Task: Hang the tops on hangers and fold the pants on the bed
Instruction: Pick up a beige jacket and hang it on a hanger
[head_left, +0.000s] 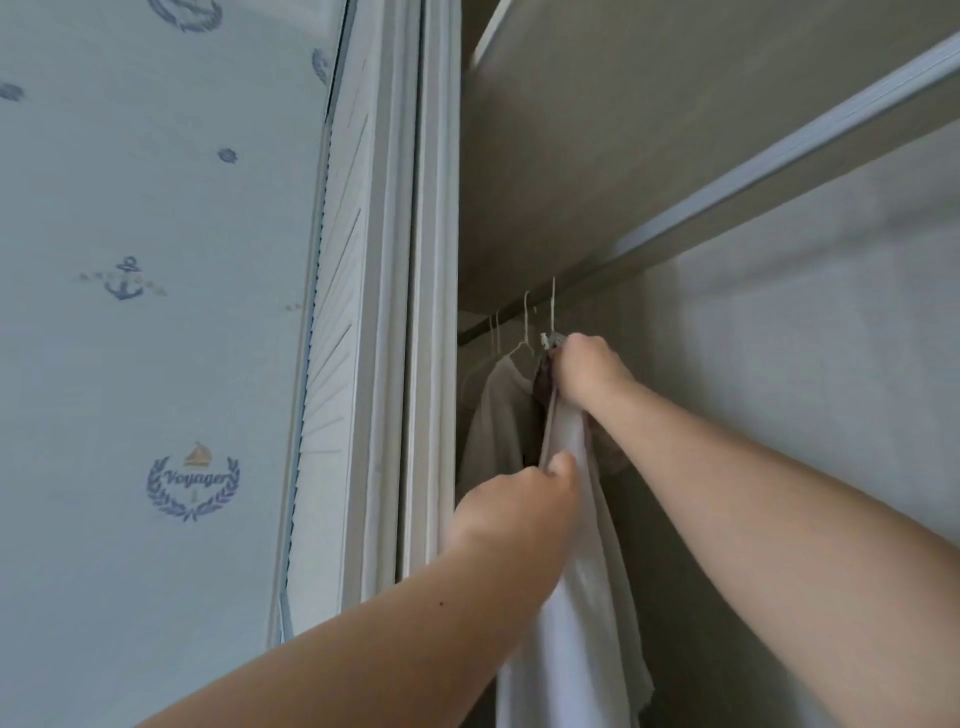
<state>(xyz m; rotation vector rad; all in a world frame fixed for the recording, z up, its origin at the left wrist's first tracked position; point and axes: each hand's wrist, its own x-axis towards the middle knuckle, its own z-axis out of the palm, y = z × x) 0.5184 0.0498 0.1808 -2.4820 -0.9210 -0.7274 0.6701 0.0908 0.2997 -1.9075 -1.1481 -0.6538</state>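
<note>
From the head view, our chief worry is the hanger hook (552, 304). It rises from our right hand (587, 371) toward the rail (470, 335) just right of the frame's centre, and we cannot tell whether it is seated. If we let go too soon, hanger and white top (571, 597) could drop to the wardrobe floor. A pull on the cloth from below could also drag the top off one shoulder of the hanger. The hook might tangle with the neighbouring hangers too, since another pale shirt (493, 415) hangs just beside it on the left.

Our right arm reaches up from the right edge, its hand clenched around the hanger's neck and the bunched collar. Our left arm comes up from the bottom left. Our left hand (519, 499) pinches the top's near edge, thumb on the cloth. The top hangs from centre frame down past the bottom edge.
</note>
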